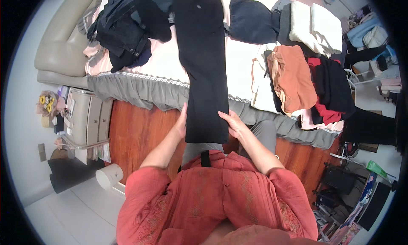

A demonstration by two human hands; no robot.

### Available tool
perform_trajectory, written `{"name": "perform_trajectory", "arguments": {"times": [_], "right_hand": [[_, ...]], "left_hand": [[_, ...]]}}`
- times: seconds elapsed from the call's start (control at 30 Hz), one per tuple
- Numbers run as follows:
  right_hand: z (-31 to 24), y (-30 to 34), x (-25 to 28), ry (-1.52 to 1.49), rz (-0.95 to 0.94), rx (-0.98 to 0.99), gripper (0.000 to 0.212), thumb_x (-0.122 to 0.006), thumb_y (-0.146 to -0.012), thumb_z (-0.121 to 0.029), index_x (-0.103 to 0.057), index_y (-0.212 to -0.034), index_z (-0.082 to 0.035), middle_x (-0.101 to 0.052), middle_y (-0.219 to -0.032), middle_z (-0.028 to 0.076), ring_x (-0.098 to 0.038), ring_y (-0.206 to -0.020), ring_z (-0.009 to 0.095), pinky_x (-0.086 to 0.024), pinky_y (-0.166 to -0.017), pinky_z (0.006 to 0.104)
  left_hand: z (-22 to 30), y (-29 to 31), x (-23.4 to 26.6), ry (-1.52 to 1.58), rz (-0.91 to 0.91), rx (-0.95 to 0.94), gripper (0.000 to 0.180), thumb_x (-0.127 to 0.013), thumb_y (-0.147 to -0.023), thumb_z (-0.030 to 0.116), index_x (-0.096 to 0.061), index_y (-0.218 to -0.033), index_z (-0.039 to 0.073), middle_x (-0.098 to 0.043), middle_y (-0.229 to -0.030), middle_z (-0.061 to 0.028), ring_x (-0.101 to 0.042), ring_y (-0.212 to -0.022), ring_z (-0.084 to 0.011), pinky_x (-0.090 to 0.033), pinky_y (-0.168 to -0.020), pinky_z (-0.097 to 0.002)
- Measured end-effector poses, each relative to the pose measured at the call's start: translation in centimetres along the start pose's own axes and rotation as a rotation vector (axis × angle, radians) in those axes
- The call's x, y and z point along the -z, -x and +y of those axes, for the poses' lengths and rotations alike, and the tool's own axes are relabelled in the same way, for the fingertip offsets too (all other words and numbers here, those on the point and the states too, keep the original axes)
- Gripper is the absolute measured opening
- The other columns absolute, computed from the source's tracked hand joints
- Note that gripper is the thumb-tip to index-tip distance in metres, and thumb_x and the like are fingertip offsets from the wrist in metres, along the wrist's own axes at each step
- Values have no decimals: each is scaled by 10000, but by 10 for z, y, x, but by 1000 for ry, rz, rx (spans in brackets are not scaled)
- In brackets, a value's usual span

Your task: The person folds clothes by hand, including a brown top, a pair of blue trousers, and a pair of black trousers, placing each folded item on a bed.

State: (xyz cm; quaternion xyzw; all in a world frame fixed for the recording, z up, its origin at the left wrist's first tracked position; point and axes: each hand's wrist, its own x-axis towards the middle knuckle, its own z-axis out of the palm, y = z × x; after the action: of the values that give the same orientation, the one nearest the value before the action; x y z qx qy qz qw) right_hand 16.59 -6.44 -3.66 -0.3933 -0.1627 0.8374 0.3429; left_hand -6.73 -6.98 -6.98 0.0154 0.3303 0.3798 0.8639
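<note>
A pair of black trousers (206, 70), doubled lengthwise, stretches from the bed toward me. Its far part lies on the bed, while the near end hangs past the bed's edge in front of my knees. My left hand (182, 122) is closed on the left edge near this end, its fingers partly hidden by the cloth. On the opposite edge my right hand (233, 122) grips the fabric with the thumb on top and the other fingers largely underneath.
Dark clothes (127, 30) are heaped on the bed's left side. Right of the trousers lie a folded navy garment (251, 20), white knitwear (307, 27), an orange-brown garment (293, 77) and a red-and-black pile (331, 89). A nightstand (89, 119) and white bin (109, 175) stand at left.
</note>
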Motion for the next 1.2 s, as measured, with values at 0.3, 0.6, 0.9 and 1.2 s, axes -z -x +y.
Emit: {"name": "perform_trajectory", "arguments": {"times": [0.3, 0.6, 0.9, 1.2], "right_hand": [[27, 7, 9, 5, 8, -30, 453, -695, -871, -191, -520, -1241, 5, -613, -1202, 114, -610, -1073, 196, -489, -940, 350], [18, 57, -7, 72, -5, 104, 420, -697, -867, -180, -545, -1212, 5, -629, -1161, 98, -605, -1048, 176, -474, -941, 326], [63, 60, 19, 365, 114, 111, 585, -691, -882, -299, -426, -1335, -42, -599, -1165, 61, -559, -1021, 133, -447, -841, 304], [85, 56, 8, 472, 64, 281, 866, -779, -798, -190, -244, -1455, -9, -550, -1194, 72, -514, -1088, 141, -408, -956, 278]], "left_hand": [[-33, 53, 10, -454, 159, -84, 457, -672, -880, 184, -523, -1283, 26, -601, -1236, -98, -580, -1117, -191, -460, -964, -352], [-74, 79, -2, -426, 61, -183, 376, -670, -873, 140, -559, -1215, 29, -668, -1075, -57, -639, -985, -168, -503, -902, -336], [-108, 101, -14, -1949, 438, -975, 714, -793, -714, 322, -497, -1298, 37, -439, -1362, -233, -442, -1243, -382, -417, -957, -477], [-102, 64, 3, -1816, 637, -830, 441, -708, -696, 155, -649, -1105, 1, -526, -1297, -190, -459, -1231, -344, -390, -1001, -473]]}}
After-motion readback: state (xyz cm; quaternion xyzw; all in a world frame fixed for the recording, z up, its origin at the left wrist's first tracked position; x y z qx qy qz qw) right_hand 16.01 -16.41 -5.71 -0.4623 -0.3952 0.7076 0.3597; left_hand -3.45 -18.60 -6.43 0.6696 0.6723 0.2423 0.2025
